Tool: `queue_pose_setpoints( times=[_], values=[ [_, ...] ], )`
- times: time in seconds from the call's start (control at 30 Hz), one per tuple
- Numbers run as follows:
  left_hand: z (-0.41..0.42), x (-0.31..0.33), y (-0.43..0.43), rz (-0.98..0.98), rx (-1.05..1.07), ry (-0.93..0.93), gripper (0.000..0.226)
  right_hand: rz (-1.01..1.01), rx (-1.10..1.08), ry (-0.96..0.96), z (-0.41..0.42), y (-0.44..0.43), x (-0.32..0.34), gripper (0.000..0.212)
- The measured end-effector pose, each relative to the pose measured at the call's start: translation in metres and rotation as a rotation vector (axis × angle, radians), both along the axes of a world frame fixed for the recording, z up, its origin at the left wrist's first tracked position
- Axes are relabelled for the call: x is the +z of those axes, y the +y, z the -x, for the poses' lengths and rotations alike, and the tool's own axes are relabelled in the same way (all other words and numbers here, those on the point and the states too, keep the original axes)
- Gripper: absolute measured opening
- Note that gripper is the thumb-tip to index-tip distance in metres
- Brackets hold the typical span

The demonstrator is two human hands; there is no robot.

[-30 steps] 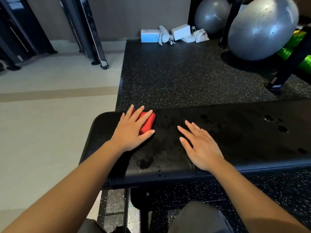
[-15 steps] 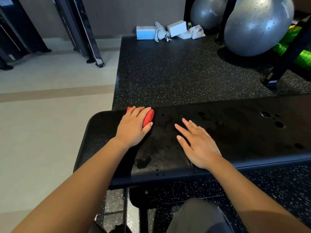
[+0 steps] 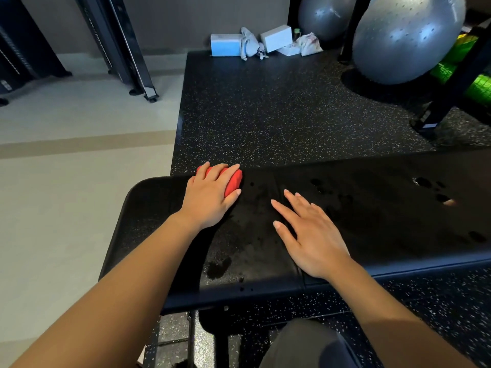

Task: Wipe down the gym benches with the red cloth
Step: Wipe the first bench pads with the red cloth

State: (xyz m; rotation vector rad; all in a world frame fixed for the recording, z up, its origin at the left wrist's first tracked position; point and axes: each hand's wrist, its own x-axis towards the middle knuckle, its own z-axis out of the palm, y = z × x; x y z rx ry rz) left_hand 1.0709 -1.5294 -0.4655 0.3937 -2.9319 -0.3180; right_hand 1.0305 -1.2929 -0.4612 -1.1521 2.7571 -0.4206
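Observation:
A black padded gym bench (image 3: pixel 372 208) runs across the view, with wet patches and dark droplets on its surface. A bunched red cloth (image 3: pixel 234 181) lies at the bench's far edge, near its left end. My left hand (image 3: pixel 210 200) covers the cloth, fingers curved over it and thumb against its right side. Most of the cloth is hidden under the hand. My right hand (image 3: pixel 310 235) rests flat on the bench pad to the right, fingers straight and spread, holding nothing.
Beyond the bench lies a black speckled rubber mat (image 3: pixel 279 115). Two grey exercise balls (image 3: pixel 406 38), a black rack leg (image 3: pixel 438 112) and green rollers (image 3: pixel 478 86) stand at back right. Boxes (image 3: pixel 225 45) sit by the wall. A machine frame (image 3: pixel 127 49) stands at back left.
My left hand has slid the red cloth away from me to the bench's far edge, and its fingers now curve over it. My right hand has stayed in place.

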Motion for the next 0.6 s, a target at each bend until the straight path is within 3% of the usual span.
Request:
queue_pose_setpoints(
  times=[0.3, 0.6],
  values=[
    [0.020, 0.004, 0.002, -0.018, -0.014, 0.028, 0.054, 0.002, 0.002, -0.032, -0.002, 0.001, 0.006, 0.051],
    [-0.047, 0.005, 0.015, 0.027, -0.135, 0.083, 0.061, -0.015, 0.018, -0.048, -0.008, 0.003, 0.007, 0.052]
  ],
)
